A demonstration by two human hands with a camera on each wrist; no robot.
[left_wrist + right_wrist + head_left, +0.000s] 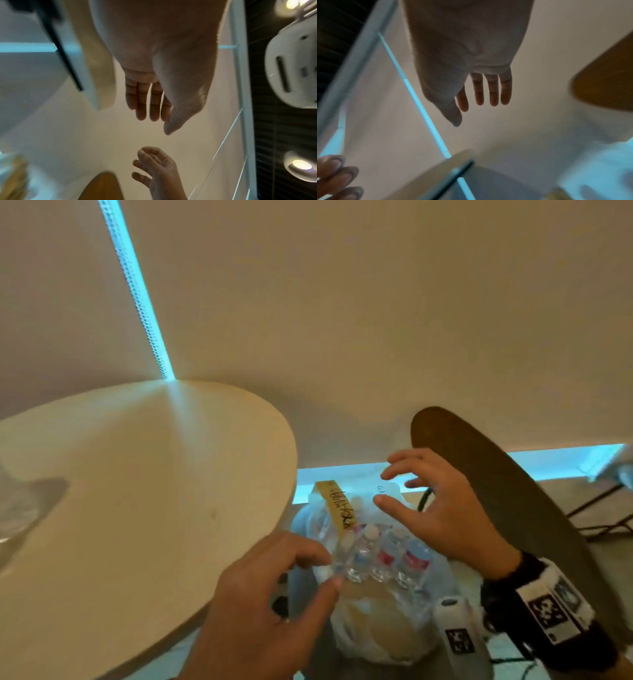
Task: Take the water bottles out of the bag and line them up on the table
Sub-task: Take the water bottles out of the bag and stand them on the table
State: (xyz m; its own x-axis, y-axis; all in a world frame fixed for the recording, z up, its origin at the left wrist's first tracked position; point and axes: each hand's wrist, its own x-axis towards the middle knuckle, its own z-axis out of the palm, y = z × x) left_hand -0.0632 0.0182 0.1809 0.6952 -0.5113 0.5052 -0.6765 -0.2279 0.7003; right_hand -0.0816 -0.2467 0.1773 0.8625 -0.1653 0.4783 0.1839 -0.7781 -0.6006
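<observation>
A clear plastic bag point(373, 604) is seen in the head view just beside the rim of a round, pale table point(144, 491), lower than the tabletop. Several small water bottles point(387, 556) with white caps and red or blue labels are packed side by side in the bag, and a tan strip with dark handwriting point(337, 505) is stuck across its top.

The left hand point(270, 611) is held at the near left edge of the bag, with thumb and forefinger brought close together around the white cap of the nearest bottle point(325, 571); whether the cap is actually pinched cannot be told from the blurred picture. In the left wrist view the fingers of this hand point(142, 102) are shown straight, with nothing between them.

The right hand point(445, 508) is held above the far side of the bag, its fingers spread and loosely bent, with nothing grasped. A black wrist strap with a patterned marker point(548, 607) is worn on it. A dark round chair seat point(513, 491) is seen just behind it.
</observation>
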